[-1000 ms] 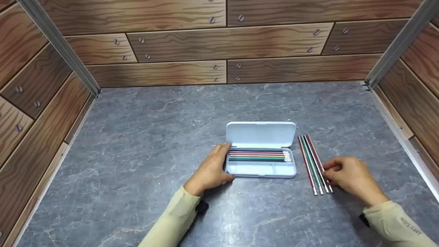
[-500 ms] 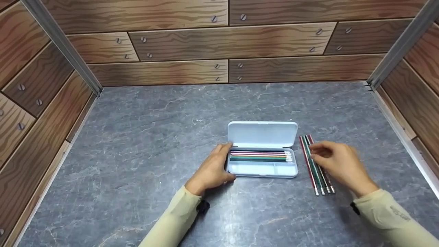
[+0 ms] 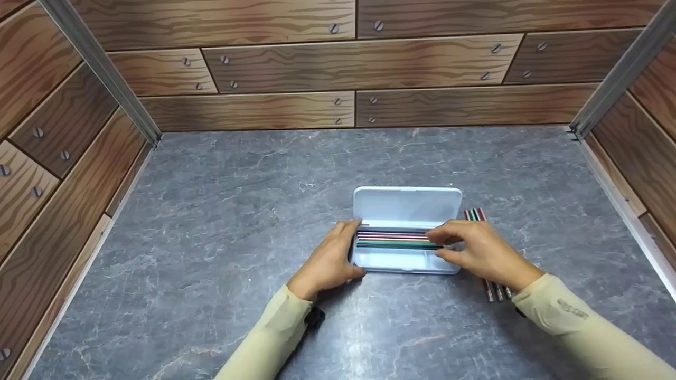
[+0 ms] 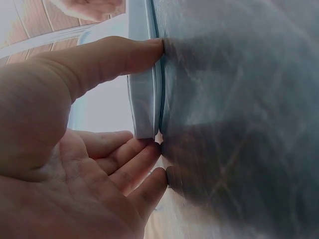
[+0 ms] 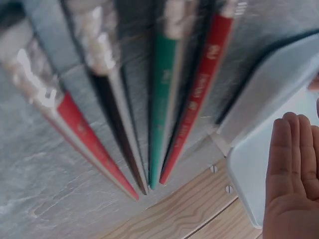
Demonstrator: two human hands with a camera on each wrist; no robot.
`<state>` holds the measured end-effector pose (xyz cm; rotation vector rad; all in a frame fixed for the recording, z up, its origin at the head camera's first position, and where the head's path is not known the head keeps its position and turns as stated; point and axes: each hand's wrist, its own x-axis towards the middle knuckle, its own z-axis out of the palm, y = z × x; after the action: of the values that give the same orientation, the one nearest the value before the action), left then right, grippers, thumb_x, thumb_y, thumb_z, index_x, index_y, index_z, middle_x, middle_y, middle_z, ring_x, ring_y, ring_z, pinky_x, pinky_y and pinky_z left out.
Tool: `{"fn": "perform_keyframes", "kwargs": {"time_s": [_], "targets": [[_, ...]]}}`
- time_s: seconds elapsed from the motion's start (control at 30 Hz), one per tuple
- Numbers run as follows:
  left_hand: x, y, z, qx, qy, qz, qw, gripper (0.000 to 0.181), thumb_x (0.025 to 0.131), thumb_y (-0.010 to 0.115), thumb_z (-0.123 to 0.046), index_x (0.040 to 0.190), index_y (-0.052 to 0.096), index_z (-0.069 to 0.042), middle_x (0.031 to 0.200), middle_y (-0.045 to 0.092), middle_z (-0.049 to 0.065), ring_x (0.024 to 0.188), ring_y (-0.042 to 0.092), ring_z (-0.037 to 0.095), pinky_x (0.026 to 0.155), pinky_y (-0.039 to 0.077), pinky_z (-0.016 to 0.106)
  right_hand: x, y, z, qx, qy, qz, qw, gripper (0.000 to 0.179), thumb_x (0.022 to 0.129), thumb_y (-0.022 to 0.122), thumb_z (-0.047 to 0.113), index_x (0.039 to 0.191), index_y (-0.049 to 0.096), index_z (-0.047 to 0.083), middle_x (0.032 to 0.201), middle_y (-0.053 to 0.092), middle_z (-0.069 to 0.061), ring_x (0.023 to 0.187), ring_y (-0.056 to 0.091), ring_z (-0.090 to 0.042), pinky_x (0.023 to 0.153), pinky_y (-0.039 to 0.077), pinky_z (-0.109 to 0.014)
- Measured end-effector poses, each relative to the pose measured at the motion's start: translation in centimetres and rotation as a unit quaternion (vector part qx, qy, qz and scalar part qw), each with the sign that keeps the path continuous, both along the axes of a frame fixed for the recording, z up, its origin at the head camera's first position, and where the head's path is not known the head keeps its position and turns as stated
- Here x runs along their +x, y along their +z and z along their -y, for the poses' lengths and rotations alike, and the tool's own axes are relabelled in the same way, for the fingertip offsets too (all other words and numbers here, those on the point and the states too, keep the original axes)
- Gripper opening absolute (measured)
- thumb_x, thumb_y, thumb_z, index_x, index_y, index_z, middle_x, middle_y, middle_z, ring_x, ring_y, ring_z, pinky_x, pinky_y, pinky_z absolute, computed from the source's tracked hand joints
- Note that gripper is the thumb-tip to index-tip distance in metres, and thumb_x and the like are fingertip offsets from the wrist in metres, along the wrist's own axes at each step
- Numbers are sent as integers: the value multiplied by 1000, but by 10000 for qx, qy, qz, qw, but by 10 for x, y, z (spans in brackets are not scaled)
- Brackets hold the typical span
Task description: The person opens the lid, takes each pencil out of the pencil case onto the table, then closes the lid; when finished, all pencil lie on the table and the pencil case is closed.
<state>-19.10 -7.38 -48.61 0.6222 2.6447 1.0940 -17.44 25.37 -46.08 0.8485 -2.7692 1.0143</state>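
A pale blue pencil case (image 3: 391,258) lies with its lid raised, several pencils (image 3: 391,241) side by side in its long back compartment. My left hand (image 3: 325,258) grips the case's left end, its thumb (image 4: 134,55) on the front side and its fingers against the end wall. Over the right end of the case is my right hand (image 3: 483,250), thumb and fingers apart, hiding the pencils' eraser ends. Its fingers (image 5: 291,154) look straight in the right wrist view, with nothing seen in them; whether they touch the pencils I cannot tell.
To the right of the case, several loose pencils (image 5: 164,99) in red, black and green lie on the grey marbled tabletop (image 3: 237,211), partly under my right forearm. Wood-patterned walls (image 3: 274,66) close in the back and both sides.
My right hand has moved left, from the loose pencils to over the right end of the case. The loose pencils stay on the table. My left hand keeps its place on the case.
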Motion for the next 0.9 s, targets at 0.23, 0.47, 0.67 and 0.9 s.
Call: {"fn": "perform_keyframes", "kwargs": {"time_s": [0.23, 0.47, 0.67, 0.9], "targets": [[0, 0, 0, -40, 6, 15, 10000, 108, 81, 93, -5, 173, 35, 1, 167, 50, 20, 155, 50, 35, 134, 42, 49, -8, -9, 2, 526, 49, -36, 9986, 29, 91, 87, -1, 119, 83, 5, 109, 85, -7, 96, 80, -25, 88, 68, -42], [-1, 1, 0, -29, 23, 2, 10000, 109, 81, 93, -5, 173, 34, 1, 167, 51, 20, 155, 51, 35, 135, 41, 49, -13, -9, 8, 725, -68, 44, 9973, 23, 91, 87, 1, 113, 84, 5, 99, 82, -4, 88, 74, -17, 81, 66, -35], [0, 0, 0, -44, 8, -57, 10000, 110, 80, 93, -5, 172, 35, 2, 168, 50, 21, 156, 50, 37, 136, 40, 49, -14, -8, 11, 748, -119, 202, 9969, 19, 91, 87, 1, 108, 84, 7, 97, 82, -3, 87, 75, -17, 82, 66, -35], [0, 0, 0, -15, -8, -74, 10000, 110, 79, 93, -4, 172, 35, 2, 167, 51, 20, 155, 51, 37, 136, 40, 50, -14, -6, 11, 816, -148, 251, 9962, 17, 90, 86, 1, 106, 83, 8, 96, 81, -2, 87, 73, -15, 83, 65, -37]]}}
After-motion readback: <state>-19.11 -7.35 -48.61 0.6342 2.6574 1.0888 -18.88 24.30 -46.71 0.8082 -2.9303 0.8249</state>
